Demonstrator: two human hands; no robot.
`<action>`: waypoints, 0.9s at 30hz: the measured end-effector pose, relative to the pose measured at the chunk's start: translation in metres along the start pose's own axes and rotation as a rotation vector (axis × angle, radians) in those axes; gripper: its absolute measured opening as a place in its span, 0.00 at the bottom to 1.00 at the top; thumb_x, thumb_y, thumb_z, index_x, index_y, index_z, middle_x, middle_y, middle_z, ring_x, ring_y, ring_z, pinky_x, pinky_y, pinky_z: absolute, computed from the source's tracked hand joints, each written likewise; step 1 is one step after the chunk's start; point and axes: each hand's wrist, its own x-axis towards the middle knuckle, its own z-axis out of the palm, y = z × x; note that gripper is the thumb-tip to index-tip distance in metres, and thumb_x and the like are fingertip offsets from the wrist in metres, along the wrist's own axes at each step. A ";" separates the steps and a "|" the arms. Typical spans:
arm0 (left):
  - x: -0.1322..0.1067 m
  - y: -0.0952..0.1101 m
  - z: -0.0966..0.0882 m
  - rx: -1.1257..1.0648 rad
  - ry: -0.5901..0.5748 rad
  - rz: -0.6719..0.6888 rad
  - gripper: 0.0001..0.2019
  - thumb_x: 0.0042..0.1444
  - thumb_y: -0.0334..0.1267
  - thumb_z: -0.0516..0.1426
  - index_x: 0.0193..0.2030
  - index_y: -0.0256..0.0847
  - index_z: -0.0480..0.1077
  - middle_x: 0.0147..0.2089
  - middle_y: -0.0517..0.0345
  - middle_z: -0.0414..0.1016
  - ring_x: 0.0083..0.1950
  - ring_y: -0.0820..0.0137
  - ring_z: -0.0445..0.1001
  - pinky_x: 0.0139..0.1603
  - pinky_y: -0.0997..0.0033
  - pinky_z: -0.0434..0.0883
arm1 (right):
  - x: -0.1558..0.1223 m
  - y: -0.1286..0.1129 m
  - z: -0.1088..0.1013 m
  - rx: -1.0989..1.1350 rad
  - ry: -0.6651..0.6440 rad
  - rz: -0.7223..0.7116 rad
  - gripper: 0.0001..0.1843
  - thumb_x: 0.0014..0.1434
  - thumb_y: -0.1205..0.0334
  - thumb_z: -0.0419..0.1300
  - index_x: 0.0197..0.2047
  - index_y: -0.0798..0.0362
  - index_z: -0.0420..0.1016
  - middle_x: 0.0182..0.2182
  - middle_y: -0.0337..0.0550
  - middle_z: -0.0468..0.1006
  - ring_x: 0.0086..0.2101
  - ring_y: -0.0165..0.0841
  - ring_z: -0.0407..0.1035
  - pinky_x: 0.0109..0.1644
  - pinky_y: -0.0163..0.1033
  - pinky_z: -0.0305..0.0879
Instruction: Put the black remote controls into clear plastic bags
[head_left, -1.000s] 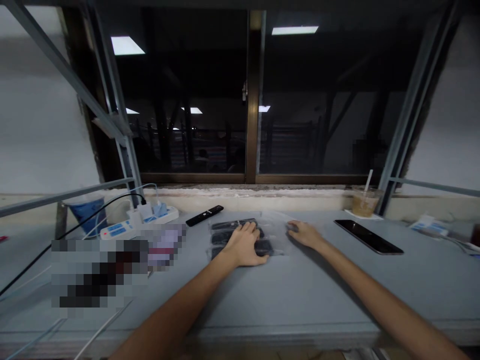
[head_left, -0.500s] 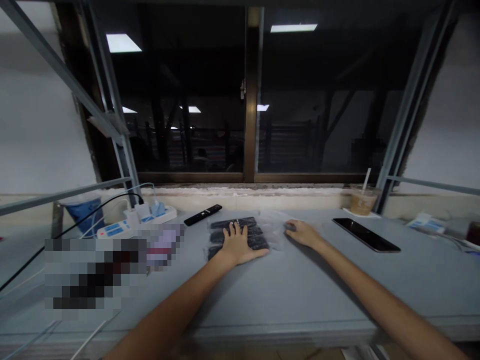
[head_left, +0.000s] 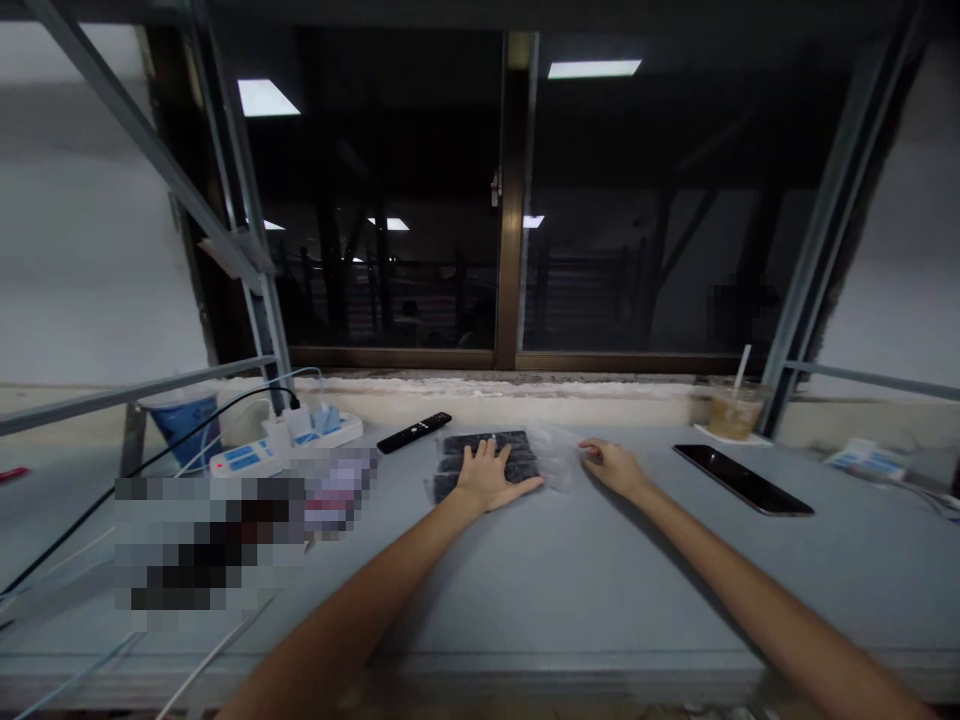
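My left hand (head_left: 487, 480) lies flat with its fingers spread over a row of long black items (head_left: 502, 442) in clear plastic wrapping. They look like wrapped remote controls, but my hand hides part of them. The clear plastic (head_left: 553, 462) sticks out on their right side. Just beyond that plastic, my right hand (head_left: 616, 468) rests on the table with loosely bent fingers. A gap shows between its thumb and forefinger, and I see nothing held there. An unwrapped black remote control (head_left: 414, 432) lies behind and left of the wrapped items.
On the grey table (head_left: 570, 590), a phone (head_left: 742, 480) lies right of my hands, with an iced drink cup (head_left: 733, 415) behind it. A power strip (head_left: 289, 447) with plugs and cables occupies the left, beside a blue cup (head_left: 180, 425). Metal posts frame a dark window.
The whole view has shifted slightly, with everything appearing a little further right and lower. My left hand still presses on the wrapped items; my right hand now sits slightly farther from the plastic.
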 end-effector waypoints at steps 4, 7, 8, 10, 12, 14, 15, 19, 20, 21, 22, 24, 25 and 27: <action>0.006 -0.004 -0.002 -0.067 -0.053 -0.040 0.48 0.43 0.71 0.34 0.63 0.37 0.50 0.66 0.37 0.43 0.67 0.52 0.38 0.61 0.45 0.37 | 0.003 0.006 0.002 0.013 0.022 0.000 0.15 0.53 0.64 0.53 0.43 0.52 0.73 0.36 0.43 0.78 0.38 0.34 0.72 0.39 0.34 0.65; 0.010 -0.007 -0.003 -0.132 -0.116 -0.080 0.47 0.45 0.69 0.31 0.65 0.39 0.46 0.67 0.40 0.38 0.67 0.51 0.32 0.61 0.45 0.33 | 0.005 0.008 0.004 0.011 0.032 -0.008 0.13 0.52 0.65 0.53 0.40 0.52 0.75 0.36 0.44 0.78 0.38 0.35 0.72 0.39 0.35 0.65; 0.011 -0.008 -0.003 -0.132 -0.123 -0.082 0.46 0.45 0.69 0.31 0.65 0.39 0.46 0.68 0.41 0.37 0.67 0.51 0.31 0.61 0.45 0.33 | 0.005 0.009 0.005 0.009 0.035 -0.009 0.13 0.52 0.64 0.53 0.39 0.53 0.76 0.36 0.44 0.78 0.38 0.35 0.72 0.39 0.36 0.65; 0.012 -0.009 0.000 -0.125 -0.125 -0.072 0.46 0.45 0.70 0.34 0.65 0.40 0.45 0.68 0.42 0.36 0.67 0.51 0.30 0.61 0.45 0.32 | 0.006 0.010 0.006 0.006 0.042 -0.013 0.13 0.52 0.65 0.53 0.38 0.53 0.76 0.36 0.45 0.78 0.37 0.36 0.72 0.40 0.36 0.65; 0.013 -0.009 0.003 -0.147 -0.109 -0.049 0.45 0.46 0.69 0.34 0.65 0.40 0.45 0.68 0.43 0.37 0.67 0.52 0.30 0.62 0.46 0.32 | 0.006 0.010 0.006 0.007 0.046 -0.019 0.13 0.52 0.65 0.53 0.38 0.54 0.76 0.37 0.46 0.78 0.37 0.35 0.72 0.40 0.36 0.65; 0.015 -0.011 0.005 -0.202 -0.065 -0.038 0.43 0.48 0.67 0.33 0.64 0.39 0.47 0.68 0.45 0.39 0.67 0.55 0.32 0.63 0.49 0.35 | 0.006 0.010 0.006 0.008 0.044 -0.028 0.13 0.51 0.66 0.53 0.38 0.55 0.76 0.36 0.47 0.78 0.37 0.35 0.72 0.40 0.36 0.65; 0.017 -0.012 0.005 -0.235 -0.028 -0.048 0.42 0.50 0.66 0.32 0.64 0.39 0.48 0.67 0.45 0.41 0.67 0.56 0.33 0.63 0.51 0.37 | 0.006 0.010 0.005 0.008 0.041 -0.035 0.13 0.51 0.66 0.53 0.38 0.55 0.76 0.36 0.47 0.77 0.36 0.35 0.72 0.40 0.36 0.65; 0.025 -0.028 0.000 -0.267 0.169 -0.186 0.34 0.57 0.56 0.34 0.61 0.37 0.54 0.65 0.46 0.49 0.67 0.58 0.41 0.63 0.58 0.45 | 0.007 0.012 0.005 0.021 0.046 -0.062 0.13 0.50 0.66 0.53 0.37 0.54 0.77 0.35 0.46 0.78 0.35 0.35 0.72 0.39 0.36 0.65; 0.026 -0.034 -0.003 -0.230 0.216 -0.212 0.32 0.57 0.54 0.36 0.61 0.36 0.55 0.65 0.45 0.49 0.67 0.57 0.41 0.63 0.58 0.44 | 0.007 0.012 0.005 0.030 0.047 -0.064 0.13 0.50 0.66 0.53 0.37 0.54 0.77 0.34 0.45 0.78 0.35 0.34 0.72 0.39 0.35 0.65; 0.026 -0.040 -0.004 -0.180 0.254 -0.221 0.31 0.57 0.53 0.39 0.61 0.35 0.55 0.66 0.44 0.48 0.67 0.56 0.39 0.64 0.58 0.42 | 0.007 0.013 0.006 0.041 0.046 -0.061 0.13 0.50 0.66 0.53 0.37 0.54 0.77 0.34 0.45 0.78 0.34 0.34 0.72 0.39 0.35 0.65; 0.025 -0.045 -0.005 -0.133 0.271 -0.224 0.31 0.56 0.52 0.42 0.62 0.35 0.54 0.66 0.44 0.47 0.67 0.55 0.38 0.64 0.57 0.41 | 0.008 0.014 0.006 0.050 0.041 -0.055 0.13 0.50 0.66 0.53 0.37 0.54 0.77 0.34 0.45 0.78 0.35 0.34 0.72 0.39 0.35 0.65; 0.023 -0.051 -0.005 -0.070 0.246 -0.218 0.33 0.54 0.53 0.45 0.63 0.36 0.51 0.67 0.44 0.44 0.67 0.53 0.35 0.63 0.52 0.38 | 0.008 0.015 0.008 0.058 0.035 -0.046 0.13 0.51 0.66 0.53 0.37 0.54 0.77 0.35 0.45 0.78 0.35 0.34 0.72 0.39 0.34 0.65; 0.021 -0.052 -0.004 -0.048 0.217 -0.206 0.34 0.53 0.54 0.45 0.63 0.37 0.50 0.67 0.44 0.43 0.67 0.52 0.34 0.63 0.50 0.37 | 0.008 0.015 0.009 0.052 0.039 -0.042 0.13 0.51 0.66 0.53 0.37 0.54 0.77 0.35 0.45 0.78 0.35 0.33 0.72 0.39 0.34 0.65; 0.018 -0.049 0.000 -0.012 0.168 -0.164 0.35 0.52 0.55 0.45 0.64 0.38 0.50 0.67 0.46 0.42 0.67 0.52 0.32 0.63 0.48 0.36 | 0.008 0.015 0.011 0.034 0.058 -0.031 0.13 0.51 0.66 0.53 0.37 0.53 0.77 0.35 0.45 0.78 0.35 0.34 0.72 0.39 0.35 0.65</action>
